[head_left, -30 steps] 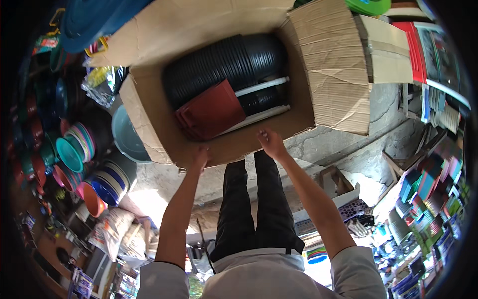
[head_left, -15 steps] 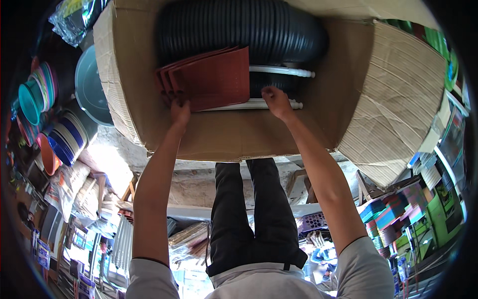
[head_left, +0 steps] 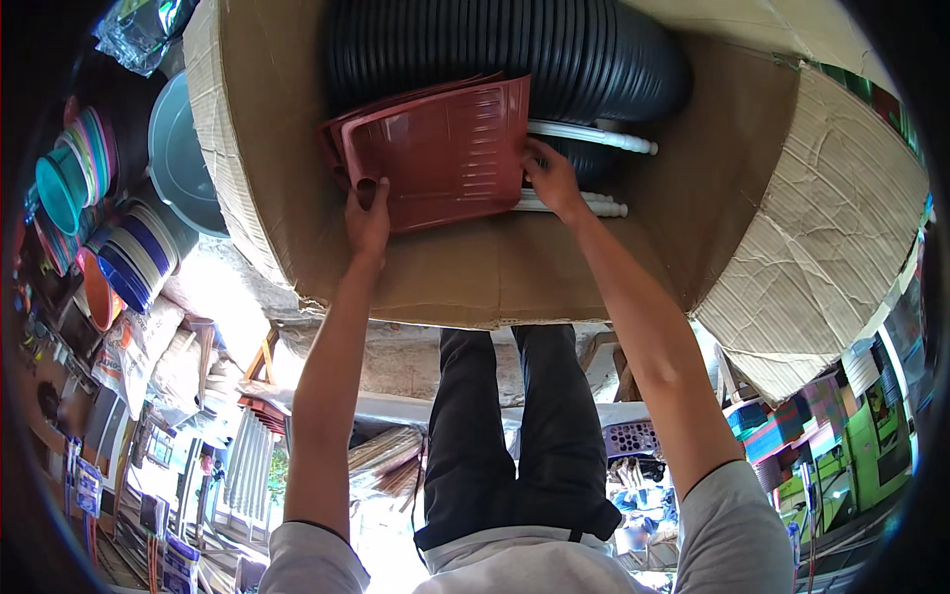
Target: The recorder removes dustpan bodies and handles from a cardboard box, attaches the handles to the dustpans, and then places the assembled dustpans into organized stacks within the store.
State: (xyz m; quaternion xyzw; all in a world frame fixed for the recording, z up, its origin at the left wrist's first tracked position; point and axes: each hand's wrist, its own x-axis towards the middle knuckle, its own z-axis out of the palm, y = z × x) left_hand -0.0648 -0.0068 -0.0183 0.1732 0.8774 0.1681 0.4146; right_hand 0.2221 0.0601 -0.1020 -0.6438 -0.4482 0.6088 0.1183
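A red plastic dustpan (head_left: 435, 148) lies tilted inside a large cardboard box (head_left: 435, 282), on top of other red dustpans whose edges show behind it. My left hand (head_left: 368, 223) grips its near left corner, thumb beside a round socket. At the dustpan's right edge is my right hand (head_left: 552, 180), its fingers closed on the rim. White rods (head_left: 594, 137) with knobbed ends stick out to the right from beneath the red pans. A big row of nested black ribbed plastic pieces (head_left: 505, 54) fills the far side of the box.
The box's right flap (head_left: 821, 238) is folded outward. To the left stand a grey-blue tub (head_left: 188, 158) and stacks of coloured basins (head_left: 139, 259). Sacks (head_left: 139, 346) lie below them. Stacked goods and a green rack (head_left: 851, 436) are at the lower right.
My right hand has come to the dustpan's right edge and taken hold of it. The top dustpan has turned and risen toward me, with my left hand at its corner.
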